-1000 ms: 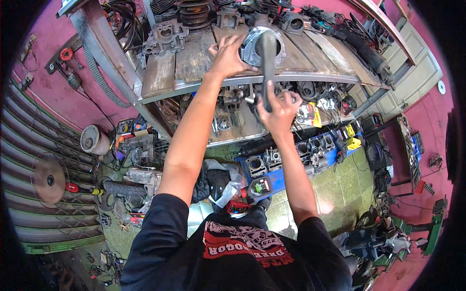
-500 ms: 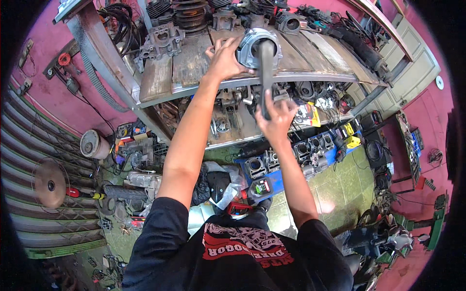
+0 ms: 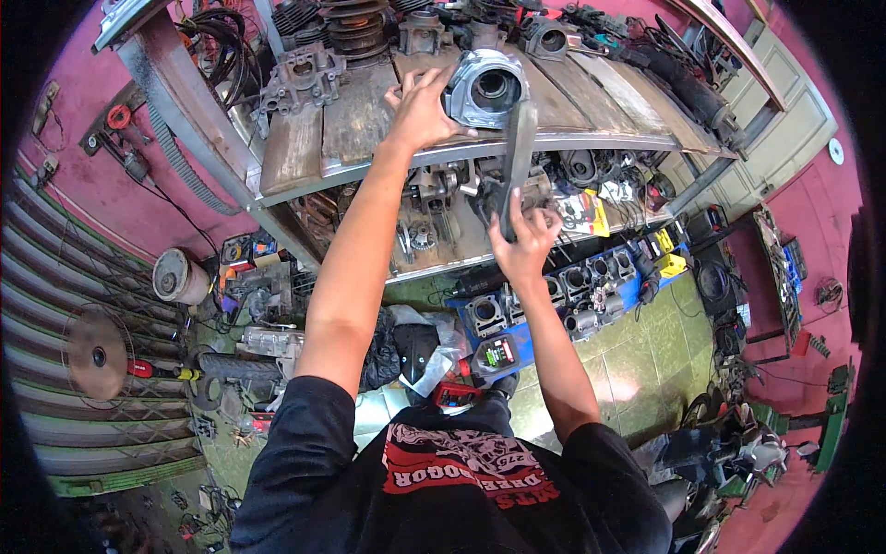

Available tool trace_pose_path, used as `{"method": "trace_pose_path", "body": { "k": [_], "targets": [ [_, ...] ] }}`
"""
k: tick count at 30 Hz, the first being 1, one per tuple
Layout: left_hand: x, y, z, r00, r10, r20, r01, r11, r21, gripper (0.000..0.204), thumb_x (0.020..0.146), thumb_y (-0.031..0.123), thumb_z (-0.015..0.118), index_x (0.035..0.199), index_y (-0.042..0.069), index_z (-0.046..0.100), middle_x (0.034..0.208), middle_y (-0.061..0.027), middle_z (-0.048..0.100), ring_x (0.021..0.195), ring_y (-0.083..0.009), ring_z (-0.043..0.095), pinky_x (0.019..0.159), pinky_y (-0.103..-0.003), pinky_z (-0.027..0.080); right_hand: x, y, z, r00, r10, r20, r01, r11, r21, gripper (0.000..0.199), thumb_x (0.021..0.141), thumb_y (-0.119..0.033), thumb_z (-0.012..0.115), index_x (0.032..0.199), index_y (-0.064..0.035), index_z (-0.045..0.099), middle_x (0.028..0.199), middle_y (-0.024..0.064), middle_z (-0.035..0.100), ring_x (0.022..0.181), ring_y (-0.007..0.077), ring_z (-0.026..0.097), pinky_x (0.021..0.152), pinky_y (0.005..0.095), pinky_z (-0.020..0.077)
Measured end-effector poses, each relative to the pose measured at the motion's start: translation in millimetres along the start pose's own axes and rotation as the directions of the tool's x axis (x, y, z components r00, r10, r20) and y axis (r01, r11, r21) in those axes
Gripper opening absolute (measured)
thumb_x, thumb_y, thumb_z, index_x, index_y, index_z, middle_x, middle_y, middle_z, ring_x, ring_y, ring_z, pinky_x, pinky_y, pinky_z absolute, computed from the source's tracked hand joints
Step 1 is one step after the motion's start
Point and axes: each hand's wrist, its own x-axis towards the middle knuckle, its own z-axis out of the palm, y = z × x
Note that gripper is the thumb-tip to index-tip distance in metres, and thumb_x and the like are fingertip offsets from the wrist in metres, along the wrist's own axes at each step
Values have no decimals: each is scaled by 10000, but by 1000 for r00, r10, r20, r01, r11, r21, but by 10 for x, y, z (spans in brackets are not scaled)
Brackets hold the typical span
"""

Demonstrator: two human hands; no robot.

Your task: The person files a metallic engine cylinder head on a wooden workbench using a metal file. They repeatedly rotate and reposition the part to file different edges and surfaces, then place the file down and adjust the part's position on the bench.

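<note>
My left hand (image 3: 420, 109) rests against the left side of a grey metal engine cylinder (image 3: 487, 88) that lies on the top wooden shelf (image 3: 351, 125), bore facing me. My right hand (image 3: 524, 240) is shut around the lower end of a long dark metal bar (image 3: 517, 162), which stands upright in front of the shelf edge with its top just below the cylinder. Both forearms reach up from the lower edge of the view.
More engine parts crowd the top shelf, among them a finned cylinder (image 3: 355, 26) and a grey casing (image 3: 305, 76). The lower shelf (image 3: 434, 235) holds small parts. On the floor stand several cylinder blocks on a blue tray (image 3: 517, 309), a round fan (image 3: 97, 355) and doors (image 3: 771, 120) at right.
My right hand has dropped a little along the bar and the view has tilted. My left hand stays on the cylinder, which now shows its bore more openly.
</note>
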Motion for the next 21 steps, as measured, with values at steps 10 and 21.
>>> {"method": "trace_pose_path", "body": {
  "k": [10,21],
  "targets": [
    [6,29,29,1000,-25,17,25,1000,7,1288,410,639,935,1547,268,455,1526,-61,510,1424,-331,380,1126,-600,243,393,54,93,992,86,-93,-85,996,19,631,758,-200,823,1341,-23,660,815,77,723,756,226,622,936,427,391],
    [12,32,-7,999,-36,16,36,999,3,1277,415,624,940,1543,270,454,1506,-43,525,1407,-318,392,1119,-612,254,450,70,-2,979,158,-129,-157,987,21,638,745,-191,825,1351,-63,669,768,89,642,771,233,579,927,430,387]
  ]
}}
